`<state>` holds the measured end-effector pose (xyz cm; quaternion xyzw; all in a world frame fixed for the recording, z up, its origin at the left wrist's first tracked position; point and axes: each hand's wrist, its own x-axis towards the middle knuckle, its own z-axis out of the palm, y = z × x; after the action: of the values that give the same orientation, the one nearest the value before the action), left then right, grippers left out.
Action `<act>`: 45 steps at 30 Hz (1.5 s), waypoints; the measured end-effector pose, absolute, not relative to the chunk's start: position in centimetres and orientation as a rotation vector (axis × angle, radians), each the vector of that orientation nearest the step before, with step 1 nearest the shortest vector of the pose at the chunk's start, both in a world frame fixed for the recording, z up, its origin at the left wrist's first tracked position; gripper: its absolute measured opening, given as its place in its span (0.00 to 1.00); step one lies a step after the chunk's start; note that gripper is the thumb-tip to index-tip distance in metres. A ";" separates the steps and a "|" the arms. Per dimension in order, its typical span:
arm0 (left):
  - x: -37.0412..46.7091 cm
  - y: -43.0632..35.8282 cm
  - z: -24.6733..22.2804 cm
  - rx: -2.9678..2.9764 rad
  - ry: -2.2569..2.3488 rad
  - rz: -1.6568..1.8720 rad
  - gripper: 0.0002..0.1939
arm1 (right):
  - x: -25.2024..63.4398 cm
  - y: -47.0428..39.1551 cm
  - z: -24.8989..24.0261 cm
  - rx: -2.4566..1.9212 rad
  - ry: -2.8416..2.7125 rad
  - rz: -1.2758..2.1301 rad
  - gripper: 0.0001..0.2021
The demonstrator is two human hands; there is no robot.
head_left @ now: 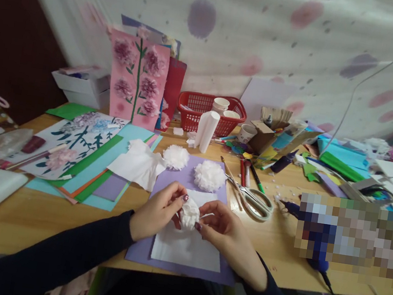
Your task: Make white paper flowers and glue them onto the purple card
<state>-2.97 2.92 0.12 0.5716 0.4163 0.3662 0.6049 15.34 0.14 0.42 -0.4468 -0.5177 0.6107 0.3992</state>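
Between my two hands is a white tissue-paper flower, its layers crumpled and gathered. My left hand pinches its upper left side, while my right hand grips the right side with thumb and fingers. Under them a white paper sheet lies on a purple sheet. Just beyond my hands sit two fluffy white paper flowers, one on the left and a larger one on the right. Loose white tissue spreads left of them.
Scissors and pens lie to the right, before a blue glue gun with a cable. A red basket with paper cups stands behind a white roll. Coloured paper and a pink flower picture occupy the left.
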 end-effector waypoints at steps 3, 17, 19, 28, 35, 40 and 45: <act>-2.8 2.6 0.2 1.393 0.983 0.908 0.12 | 15.0 0.2 0.6 -1.133 -1.289 1.516 0.15; -4.4 2.8 -0.3 2.463 0.634 1.044 0.10 | 16.2 0.2 -0.4 -1.040 -1.958 0.612 0.07; -4.5 2.7 -0.8 2.590 0.677 0.859 0.11 | 16.2 0.4 -0.7 -1.052 -2.102 0.466 0.10; -5.1 2.4 -0.4 2.313 0.728 0.805 0.23 | 16.7 -0.1 -1.2 -1.112 -2.081 0.465 0.10; -4.0 1.9 0.5 1.804 0.869 0.884 0.16 | 16.3 -0.7 0.2 -0.987 -1.990 0.357 0.10; -3.8 1.7 0.8 1.622 0.911 0.965 0.12 | 15.9 -1.7 1.2 -0.947 -1.909 0.694 0.10; -3.6 1.4 1.3 1.611 0.887 0.986 0.17 | 15.1 -1.7 0.4 -0.993 -1.526 1.080 0.13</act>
<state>-3.64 1.44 1.28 0.6672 0.3675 0.4081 0.5032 15.13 -1.72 0.41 -0.4090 -0.6281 0.4448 0.4902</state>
